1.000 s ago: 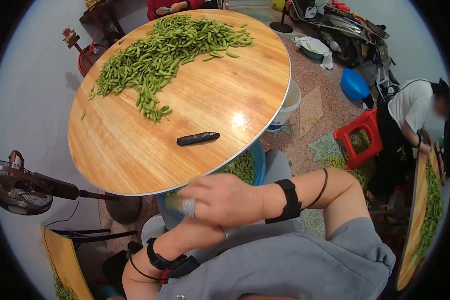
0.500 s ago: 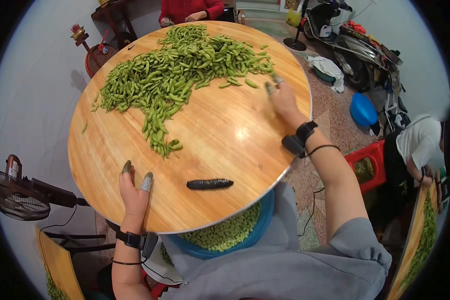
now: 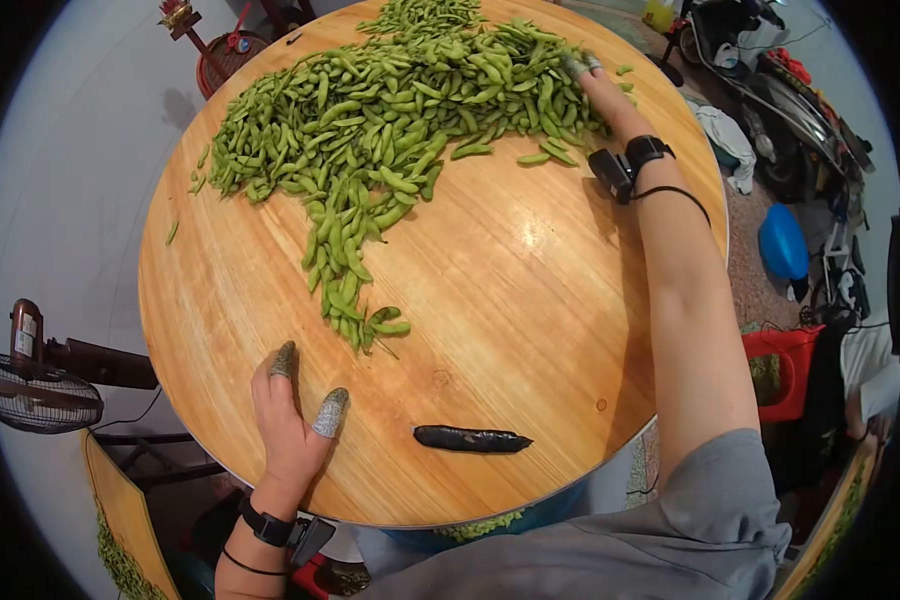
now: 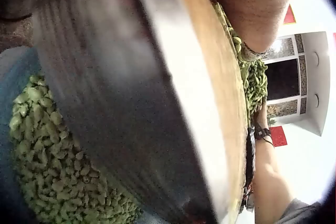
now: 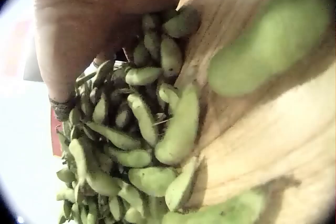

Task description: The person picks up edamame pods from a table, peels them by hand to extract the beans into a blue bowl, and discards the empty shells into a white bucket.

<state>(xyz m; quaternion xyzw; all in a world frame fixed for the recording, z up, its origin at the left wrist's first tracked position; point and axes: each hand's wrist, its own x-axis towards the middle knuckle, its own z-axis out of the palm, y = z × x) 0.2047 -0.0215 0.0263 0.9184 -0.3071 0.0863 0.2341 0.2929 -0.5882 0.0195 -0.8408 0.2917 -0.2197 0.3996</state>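
Green soybean pods (image 3: pixel 370 120) lie in a broad heap on the round wooden table (image 3: pixel 530 320), with a tail running toward the front. At the heap's right end, my right hand (image 3: pixel 615 105) reaches over the pods, its covered fingertips among them. The right wrist view shows that hand (image 5: pixel 100 19) arched over pods, part of its fingers hidden. My left hand (image 3: pixel 290 425) rests near the table's front left edge, fingers extended and apart, with grey covers on thumb and finger. A black, slim roll-like object (image 3: pixel 472 439) lies to its right.
Below the table edge, a blue basin holds shelled beans (image 4: pixel 58 166). A fan (image 3: pixel 45 390) stands at left. At right are a scooter (image 3: pixel 780 100), a blue tub (image 3: pixel 782 242), a red stool (image 3: pixel 795 370) and another person in white.
My crossed arms have parted: the left hand came to the table's front left, the right hand swept out to the heap's right end. The view has tilted closer over the table.
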